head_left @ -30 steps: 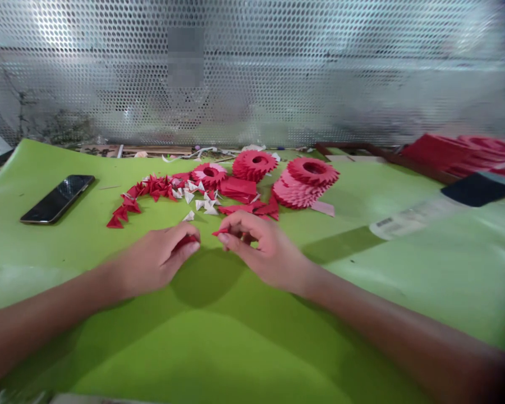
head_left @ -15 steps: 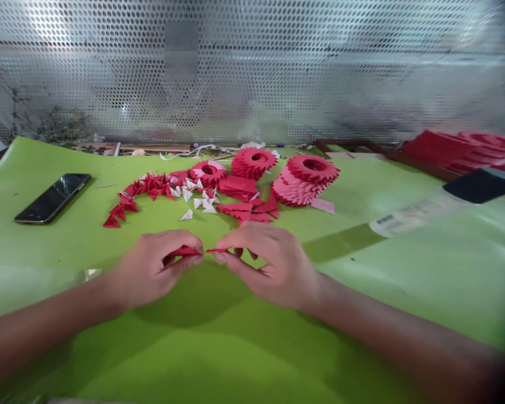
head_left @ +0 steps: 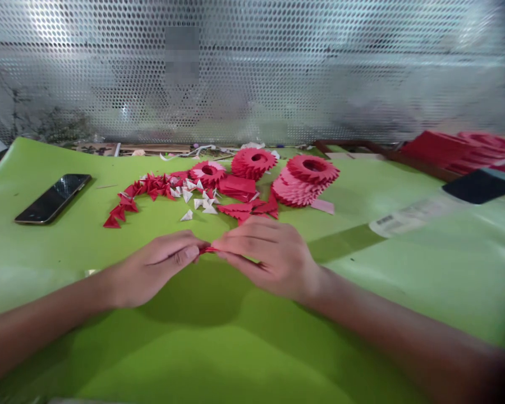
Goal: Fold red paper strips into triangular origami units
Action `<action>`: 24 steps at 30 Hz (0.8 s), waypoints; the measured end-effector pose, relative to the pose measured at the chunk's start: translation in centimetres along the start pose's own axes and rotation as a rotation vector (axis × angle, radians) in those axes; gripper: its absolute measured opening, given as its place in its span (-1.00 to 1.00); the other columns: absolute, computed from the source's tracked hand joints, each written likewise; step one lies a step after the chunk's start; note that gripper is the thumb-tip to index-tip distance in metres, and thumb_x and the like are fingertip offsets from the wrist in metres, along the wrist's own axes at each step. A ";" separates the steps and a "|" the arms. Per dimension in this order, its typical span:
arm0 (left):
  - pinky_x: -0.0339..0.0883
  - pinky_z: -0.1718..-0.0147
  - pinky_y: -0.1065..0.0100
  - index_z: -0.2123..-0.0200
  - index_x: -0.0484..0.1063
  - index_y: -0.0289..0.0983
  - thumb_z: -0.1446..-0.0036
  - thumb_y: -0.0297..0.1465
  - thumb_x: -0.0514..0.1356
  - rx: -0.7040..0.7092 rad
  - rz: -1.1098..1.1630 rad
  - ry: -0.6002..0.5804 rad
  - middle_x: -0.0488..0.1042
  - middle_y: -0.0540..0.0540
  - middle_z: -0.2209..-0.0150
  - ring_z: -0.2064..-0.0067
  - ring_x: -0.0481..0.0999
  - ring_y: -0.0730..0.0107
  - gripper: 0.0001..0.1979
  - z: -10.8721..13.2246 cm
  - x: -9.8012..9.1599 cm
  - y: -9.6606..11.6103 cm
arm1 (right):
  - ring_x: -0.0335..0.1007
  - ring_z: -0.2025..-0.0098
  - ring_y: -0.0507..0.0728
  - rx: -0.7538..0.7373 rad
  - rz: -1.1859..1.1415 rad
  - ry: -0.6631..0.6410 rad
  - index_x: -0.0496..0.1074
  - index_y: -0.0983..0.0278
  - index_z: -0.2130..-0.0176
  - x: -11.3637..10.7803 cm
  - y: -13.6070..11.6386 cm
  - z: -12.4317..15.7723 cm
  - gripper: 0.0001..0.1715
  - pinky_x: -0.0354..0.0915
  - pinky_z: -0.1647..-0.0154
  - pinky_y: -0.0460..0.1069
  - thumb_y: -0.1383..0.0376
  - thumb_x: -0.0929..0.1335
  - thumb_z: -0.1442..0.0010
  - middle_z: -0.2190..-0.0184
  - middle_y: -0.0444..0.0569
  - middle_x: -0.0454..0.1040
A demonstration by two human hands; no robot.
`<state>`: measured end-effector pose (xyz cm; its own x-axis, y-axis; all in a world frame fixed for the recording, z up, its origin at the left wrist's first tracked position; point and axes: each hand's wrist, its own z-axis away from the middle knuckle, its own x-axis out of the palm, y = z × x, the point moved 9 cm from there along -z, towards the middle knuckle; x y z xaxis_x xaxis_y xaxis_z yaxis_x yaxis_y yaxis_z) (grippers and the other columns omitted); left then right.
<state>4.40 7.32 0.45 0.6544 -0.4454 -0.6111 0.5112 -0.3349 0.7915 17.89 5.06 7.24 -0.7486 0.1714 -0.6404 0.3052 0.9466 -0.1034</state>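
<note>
Between the fingertips of both hands is folded red paper, mostly covered, so I cannot tell whether it is one piece or two joined. My left hand pinches its left end, thumb on the near side. From the other side, my right hand grips the right end with fingers closed. Just beyond them lie flat red paper triangles, small white folded triangles and a stack of red paper slips. A curving row of red folded triangles sits farther left.
Behind stand a tall pink-and-red paper ring stack, a red ring and a smaller pink-red one. A phone lies left. At right are a dark-ended clear roll and a tray with red paper pieces.
The hands have come together. Red pieces held apart in each hand now meet at the fingertips, and the left fingers have flattened over theirs. Objects on the table stay put.
</note>
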 end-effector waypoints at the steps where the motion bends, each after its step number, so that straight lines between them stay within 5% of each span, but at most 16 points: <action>1: 0.45 0.19 0.37 0.08 0.48 -0.19 -0.44 -0.08 -0.12 0.020 0.011 -0.007 0.54 -0.05 0.17 0.18 0.52 0.34 -0.54 0.0 0.1 0.2 | 0.52 0.36 0.04 -0.013 0.013 0.001 0.54 0.29 0.19 0.0 -0.1 0.0 -0.91 0.44 0.28 -0.03 0.40 0.42 -0.27 0.33 -0.08 0.64; 24: 0.46 0.11 0.35 0.00 0.50 -0.20 -0.44 -0.17 -0.05 0.134 -0.048 0.013 0.57 -0.09 0.10 0.09 0.55 0.30 -0.61 0.0 -0.3 1.2 | 0.51 0.39 0.00 -0.201 0.128 -0.018 0.52 0.30 0.17 0.0 -1.9 0.2 -0.88 0.45 0.38 -0.06 0.43 0.43 -0.24 0.32 -0.13 0.65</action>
<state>4.79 7.09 1.60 0.6385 -0.4159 -0.6476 0.4636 -0.4638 0.7549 17.47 3.23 7.30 -0.7003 0.2902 -0.6522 0.2723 0.9532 0.1318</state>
